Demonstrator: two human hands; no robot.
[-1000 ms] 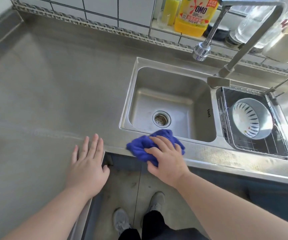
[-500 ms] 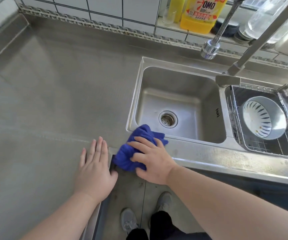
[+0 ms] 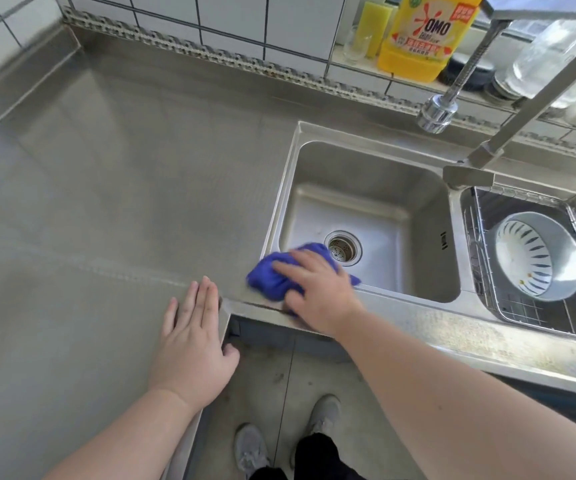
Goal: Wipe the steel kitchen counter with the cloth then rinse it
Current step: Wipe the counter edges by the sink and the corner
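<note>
The steel counter runs in an L shape around me. My right hand presses a bunched blue cloth onto the steel rim at the front left corner of the sink basin. The fingers lie spread over the cloth, and part of the cloth hangs over the basin near the drain. My left hand rests flat on the counter edge just left of the cloth, fingers straight and holding nothing.
A faucet head hangs over the basin. The right basin holds a wire rack with a white bowl. A yellow detergent bottle, a sponge and a glass stand on the sill behind.
My right hand slid the cloth left along the sink's front rim, then slightly away from me onto the basin's front left corner. My left hand stayed flat on the counter.
</note>
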